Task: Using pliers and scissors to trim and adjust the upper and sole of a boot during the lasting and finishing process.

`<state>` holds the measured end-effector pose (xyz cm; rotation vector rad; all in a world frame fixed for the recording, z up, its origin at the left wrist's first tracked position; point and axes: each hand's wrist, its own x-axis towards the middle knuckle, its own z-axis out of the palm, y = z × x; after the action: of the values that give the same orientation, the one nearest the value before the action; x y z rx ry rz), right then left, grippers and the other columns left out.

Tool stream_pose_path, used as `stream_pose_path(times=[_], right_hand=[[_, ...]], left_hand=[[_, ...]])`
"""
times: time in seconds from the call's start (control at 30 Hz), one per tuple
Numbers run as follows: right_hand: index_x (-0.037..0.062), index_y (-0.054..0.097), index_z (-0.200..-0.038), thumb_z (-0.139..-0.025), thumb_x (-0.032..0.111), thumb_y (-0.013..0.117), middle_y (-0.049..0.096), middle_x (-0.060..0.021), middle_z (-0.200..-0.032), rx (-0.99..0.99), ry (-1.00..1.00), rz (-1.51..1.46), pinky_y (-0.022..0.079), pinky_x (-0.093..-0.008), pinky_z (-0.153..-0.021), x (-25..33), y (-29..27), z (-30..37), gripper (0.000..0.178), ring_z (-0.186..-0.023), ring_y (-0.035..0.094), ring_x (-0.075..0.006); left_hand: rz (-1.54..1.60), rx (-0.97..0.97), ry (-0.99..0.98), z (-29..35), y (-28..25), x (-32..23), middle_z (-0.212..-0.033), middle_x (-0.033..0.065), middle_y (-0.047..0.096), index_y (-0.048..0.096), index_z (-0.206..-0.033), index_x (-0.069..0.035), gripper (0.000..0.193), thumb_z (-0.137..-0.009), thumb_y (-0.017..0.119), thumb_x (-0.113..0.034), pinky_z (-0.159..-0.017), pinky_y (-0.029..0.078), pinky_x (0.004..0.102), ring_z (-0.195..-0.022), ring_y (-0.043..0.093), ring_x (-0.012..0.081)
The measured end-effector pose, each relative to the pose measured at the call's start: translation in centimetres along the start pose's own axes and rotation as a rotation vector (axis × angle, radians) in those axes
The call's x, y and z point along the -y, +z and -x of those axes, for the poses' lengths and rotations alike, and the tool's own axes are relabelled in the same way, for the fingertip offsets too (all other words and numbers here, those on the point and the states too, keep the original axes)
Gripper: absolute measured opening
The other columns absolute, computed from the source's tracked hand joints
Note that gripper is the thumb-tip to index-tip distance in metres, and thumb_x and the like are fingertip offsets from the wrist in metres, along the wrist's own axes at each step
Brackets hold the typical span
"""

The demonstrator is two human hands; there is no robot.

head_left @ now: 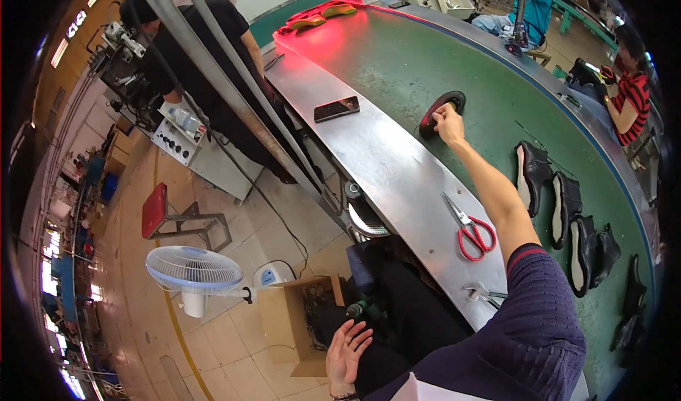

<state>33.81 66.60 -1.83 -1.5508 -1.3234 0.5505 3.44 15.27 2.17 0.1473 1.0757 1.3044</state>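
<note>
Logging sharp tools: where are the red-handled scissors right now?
The red-handled scissors lie right of centre in the head view, on the metal ledge beside the green surface, just left of the person's right forearm.

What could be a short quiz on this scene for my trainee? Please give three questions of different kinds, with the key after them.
1. Multiple choice: what lies on the metal ledge between the phone and the metal tool at the near end?
A) a paintbrush
B) red-handled scissors
C) a drinking cup

2. True or false: the left hand is gripping the scissors.

3. Fill in the colour: the right hand holds a dark shoe piece at the ____ work surface.

Key:
1. B
2. False; the left hand is open and appears empty, apart from the scissors.
3. green
</note>
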Motion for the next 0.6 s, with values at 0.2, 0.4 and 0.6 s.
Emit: stream_pose_path(times=[0.2,0.4,0.6], right_hand=[[0.0029,0.062,-0.094,-0.089,0.017,0.066,0.062,-0.0036,-0.073,0.209,-0.32,-0.153,0.045,-0.0257,-0.052,10.3,-10.7,4.1,0.015,-0.058,0.057,-0.01],[0.0014,0.062,-0.095,-0.091,0.014,0.065,0.056,0.0016,-0.068,0.516,-0.224,-0.4,0.034,-0.0199,-0.044,21.3,-16.7,17.0,0.014,-0.049,0.047,-0.004],[0.0036,0.062,-0.094,-0.093,0.015,0.063,0.057,0.0039,-0.071,1.079,0.032,-0.665,0.032,-0.0181,-0.043,24.6,-15.5,27.8,0.011,-0.048,0.043,-0.0022]], left_hand=[[-0.259,0.13,0.094,0.3,1.9,-1.9,-0.127,0.0178,0.056,0.047,-0.132,-0.002,0.043,-0.101,0.046,-0.032,-0.096,0.048,0.0417,-0.114,0.058,0.0316],[-0.75,0.363,0.474,-0.7,9.7,-3.4,-0.134,0.0127,0.053,0.041,-0.141,-0.001,0.06,-0.088,0.067,-0.013,-0.099,0.043,0.0359,-0.119,0.053,0.0253],[-0.882,0.903,0.457,-1.0,7.1,-1.7,-0.157,0.0118,0.021,0.003,-0.154,-0.006,0.111,-0.072,0.078,0.001,-0.115,0.023,0.0318,-0.142,0.027,0.0201]])
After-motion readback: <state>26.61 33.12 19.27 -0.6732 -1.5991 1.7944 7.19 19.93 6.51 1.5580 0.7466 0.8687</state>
